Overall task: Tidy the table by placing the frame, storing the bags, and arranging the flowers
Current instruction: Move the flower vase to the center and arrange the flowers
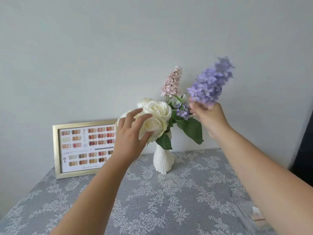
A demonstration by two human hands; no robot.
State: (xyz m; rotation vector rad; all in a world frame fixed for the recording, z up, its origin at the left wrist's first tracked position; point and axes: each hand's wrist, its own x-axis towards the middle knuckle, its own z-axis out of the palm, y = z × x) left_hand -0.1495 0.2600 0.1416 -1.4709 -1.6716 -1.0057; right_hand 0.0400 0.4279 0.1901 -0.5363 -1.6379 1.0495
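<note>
A gold picture frame [84, 148] stands upright at the back left of a table covered in a grey lace cloth [152, 200], against a pale wall. It holds a chart of nail colour swatches. Just right of it, the left hand [130, 131] reaches up with fingers spread, unclenched, touching a cluster of white roses [155, 116]. The roses sit in a white vase [163, 161] near the table's centre back, along with green leaves and 1 pink flower spike [172, 81]. Further right, the right hand [210, 116] is raised beside the bouquet, its fingers closed around the base of a purple flower spike [210, 82], which tilts up to the right. At the lower right edge lies a clear plastic bag [245, 207].
</note>
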